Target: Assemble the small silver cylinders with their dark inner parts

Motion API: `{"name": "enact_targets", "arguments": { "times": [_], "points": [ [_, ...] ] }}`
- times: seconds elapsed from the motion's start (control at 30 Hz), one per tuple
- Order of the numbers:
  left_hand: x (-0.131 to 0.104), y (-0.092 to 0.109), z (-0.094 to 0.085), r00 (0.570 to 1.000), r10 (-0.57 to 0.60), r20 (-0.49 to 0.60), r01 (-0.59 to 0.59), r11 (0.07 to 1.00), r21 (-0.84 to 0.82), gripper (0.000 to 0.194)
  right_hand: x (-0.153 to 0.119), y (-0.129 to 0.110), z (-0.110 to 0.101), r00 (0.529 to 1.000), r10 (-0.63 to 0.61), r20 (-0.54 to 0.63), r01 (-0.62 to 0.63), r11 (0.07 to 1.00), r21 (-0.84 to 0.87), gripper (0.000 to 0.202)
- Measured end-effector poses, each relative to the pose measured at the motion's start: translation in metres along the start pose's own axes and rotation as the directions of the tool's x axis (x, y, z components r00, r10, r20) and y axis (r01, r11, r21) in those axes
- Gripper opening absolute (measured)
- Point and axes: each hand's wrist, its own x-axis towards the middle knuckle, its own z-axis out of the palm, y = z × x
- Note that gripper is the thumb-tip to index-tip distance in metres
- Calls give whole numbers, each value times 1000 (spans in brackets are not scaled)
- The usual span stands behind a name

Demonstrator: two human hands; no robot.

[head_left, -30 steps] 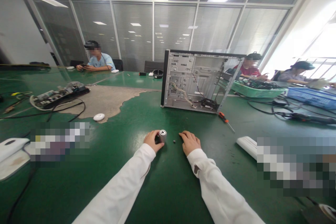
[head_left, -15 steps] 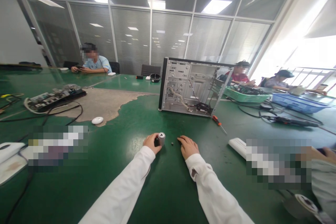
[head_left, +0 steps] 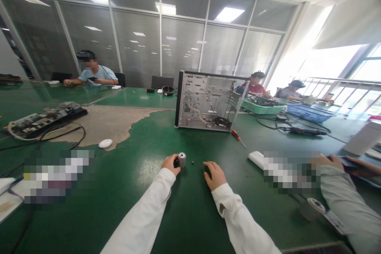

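A small silver metal cylinder (head_left: 182,159) stands upright on the green table (head_left: 143,214), with a hole in its top. My left hand (head_left: 171,164) is wrapped round its left side, thumb and fingers against it. Just right of the cylinder lies a tiny dark part (head_left: 192,162). My right hand (head_left: 214,174) rests to the right of that part, fingers curved and apart, holding nothing.
An open computer case (head_left: 208,101) stands ahead, with an orange screwdriver (head_left: 236,135) by its corner. Circuit boards (head_left: 47,121) lie at left, near a white disc (head_left: 105,143). Green (head_left: 262,107) and blue (head_left: 311,112) baskets stand at right. A co-worker's sleeve (head_left: 342,198) is near right.
The view has turned slightly to the right. My right hand has drawn back a little from the tiny part. My left hand stays on the cylinder.
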Motion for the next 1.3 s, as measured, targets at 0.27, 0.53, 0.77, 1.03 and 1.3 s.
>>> {"name": "enact_targets", "arguments": {
  "times": [0.27,0.53,0.77,1.03,1.3],
  "points": [
    [-2,-6,5,996,72,52,-70,997,-34,39,-28,-48,-2,991,-127,-31,130,941,311,49],
    [-13,-4,5,901,379,211,-341,919,-196,20,-24,-65,-1,996,32,-80,-5,951,310,39],
    [-17,5,0,893,384,234,-333,915,-228,17,-59,-20,-35,985,120,-121,-94,976,199,32],
    [-12,5,7,919,341,196,-304,932,-199,17,-89,87,-74,837,285,-467,-364,927,-88,43],
    [-12,6,5,922,334,193,-291,931,-221,16,-76,107,-87,745,263,-613,-523,800,-292,55]
  ]
}}
